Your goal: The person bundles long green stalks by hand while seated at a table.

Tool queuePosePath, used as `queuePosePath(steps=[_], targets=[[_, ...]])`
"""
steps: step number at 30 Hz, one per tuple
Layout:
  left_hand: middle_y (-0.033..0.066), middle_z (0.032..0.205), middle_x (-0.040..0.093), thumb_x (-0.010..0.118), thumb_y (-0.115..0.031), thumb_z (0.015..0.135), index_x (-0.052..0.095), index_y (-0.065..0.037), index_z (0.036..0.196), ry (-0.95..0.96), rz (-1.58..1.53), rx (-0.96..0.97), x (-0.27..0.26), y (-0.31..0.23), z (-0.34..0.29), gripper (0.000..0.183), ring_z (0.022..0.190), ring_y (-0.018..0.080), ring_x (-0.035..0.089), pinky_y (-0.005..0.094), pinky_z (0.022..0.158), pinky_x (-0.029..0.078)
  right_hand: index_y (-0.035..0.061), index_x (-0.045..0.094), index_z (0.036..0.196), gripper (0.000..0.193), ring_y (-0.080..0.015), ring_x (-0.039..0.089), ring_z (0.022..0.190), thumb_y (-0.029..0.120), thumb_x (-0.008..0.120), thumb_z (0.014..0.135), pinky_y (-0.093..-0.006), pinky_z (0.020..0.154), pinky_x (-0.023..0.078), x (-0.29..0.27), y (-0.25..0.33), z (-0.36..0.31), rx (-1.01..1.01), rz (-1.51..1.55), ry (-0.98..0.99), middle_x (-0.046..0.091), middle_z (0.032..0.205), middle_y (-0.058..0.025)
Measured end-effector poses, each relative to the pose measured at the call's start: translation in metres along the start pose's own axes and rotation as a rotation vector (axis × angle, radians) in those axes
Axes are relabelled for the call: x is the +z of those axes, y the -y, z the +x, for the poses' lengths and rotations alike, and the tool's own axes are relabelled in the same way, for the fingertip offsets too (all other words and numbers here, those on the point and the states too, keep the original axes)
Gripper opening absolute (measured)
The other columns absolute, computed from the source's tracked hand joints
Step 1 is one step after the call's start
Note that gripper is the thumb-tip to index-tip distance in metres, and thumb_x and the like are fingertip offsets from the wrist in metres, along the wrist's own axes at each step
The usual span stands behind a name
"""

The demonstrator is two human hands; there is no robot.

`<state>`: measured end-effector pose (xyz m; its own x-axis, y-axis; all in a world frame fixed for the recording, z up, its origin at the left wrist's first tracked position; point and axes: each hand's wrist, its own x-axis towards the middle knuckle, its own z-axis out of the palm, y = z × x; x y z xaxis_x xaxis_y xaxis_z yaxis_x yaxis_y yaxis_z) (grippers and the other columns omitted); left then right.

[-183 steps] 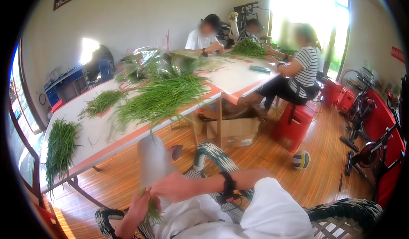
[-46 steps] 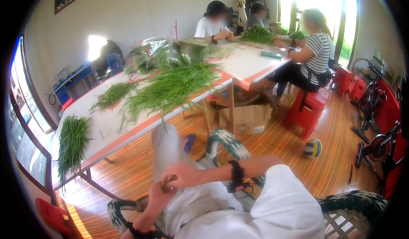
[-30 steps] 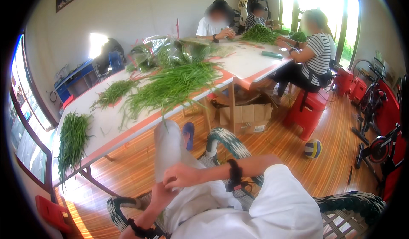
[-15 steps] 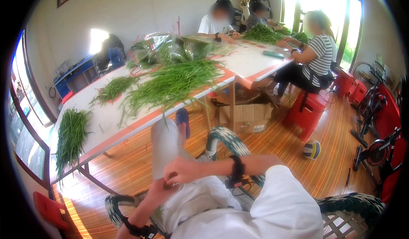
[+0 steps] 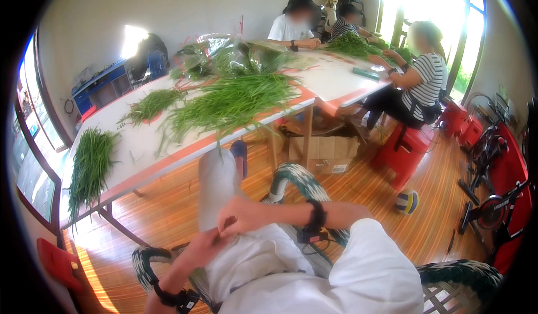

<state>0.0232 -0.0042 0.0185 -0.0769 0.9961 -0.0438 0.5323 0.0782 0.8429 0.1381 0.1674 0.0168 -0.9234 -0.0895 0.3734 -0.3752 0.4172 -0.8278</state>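
My right hand [image 5: 242, 216] and my left hand [image 5: 206, 248] meet above my lap, over my white trousers. The fingers of both are curled and closed, touching at the fingertips. Whatever lies between them is too small or hidden to make out. Beyond my knees, a large pile of long, thin green leaf stalks [image 5: 232, 102] spreads over the white table [image 5: 140, 151]. A smaller bunch of stalks [image 5: 151, 105] lies left of it. Another bunch [image 5: 92, 165] hangs over the table's left end. Neither hand touches these greens.
I sit in a woven chair with a braided armrest [image 5: 302, 186]. Clear plastic bags of greens [image 5: 232, 56] stand at the table's back. A cardboard box [image 5: 325, 152] sits below. Co-workers handle greens [image 5: 353, 45] at the far table; one sits on a red stool [image 5: 400, 154]. A ball [image 5: 407, 201] lies on the floor.
My right hand has risen slightly and its fingers are more curled; the left stays closed beside it. The whole view has shifted a little. The greens on the table lie as before.
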Motion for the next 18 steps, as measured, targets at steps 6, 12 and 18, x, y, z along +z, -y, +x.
queuePosePath(steps=[6,12,18], targets=[[0.001,0.069,0.053,0.05,-0.023,0.094,0.057,-0.002,0.094,0.04,0.023,0.032,-0.002,0.008,0.001,0.022,0.061,0.0103,0.048,0.0267,0.057,0.041,0.0016,0.067,0.084,0.01,-0.0149,0.064,0.066,0.007,0.071,0.077,-0.0262,0.059,0.049,-0.004,0.009,-0.002,0.064,0.052,0.05,0.066,0.074,-0.0088],[0.0043,0.069,0.052,0.045,-0.022,0.095,0.054,-0.003,0.089,-0.055,-0.012,-0.154,-0.006,0.01,0.0,0.023,0.06,0.0143,0.049,0.0295,0.056,0.042,0.0031,0.066,0.097,0.018,-0.0154,0.064,0.068,0.011,0.068,0.08,-0.0259,0.061,0.05,-0.021,0.024,0.006,0.053,-0.185,-0.175,0.067,0.085,-0.01],[0.0006,0.062,0.045,0.038,-0.022,0.099,0.043,-0.005,0.079,-0.085,-0.605,-0.239,-0.008,0.02,0.003,0.026,0.048,0.0089,0.043,0.025,0.045,0.036,0.0068,0.062,0.107,0.024,-0.0299,0.063,0.084,0.005,0.054,0.084,-0.0352,0.071,0.052,-0.14,0.004,0.053,-0.229,-0.984,-0.673,0.064,0.102,-0.0143]])
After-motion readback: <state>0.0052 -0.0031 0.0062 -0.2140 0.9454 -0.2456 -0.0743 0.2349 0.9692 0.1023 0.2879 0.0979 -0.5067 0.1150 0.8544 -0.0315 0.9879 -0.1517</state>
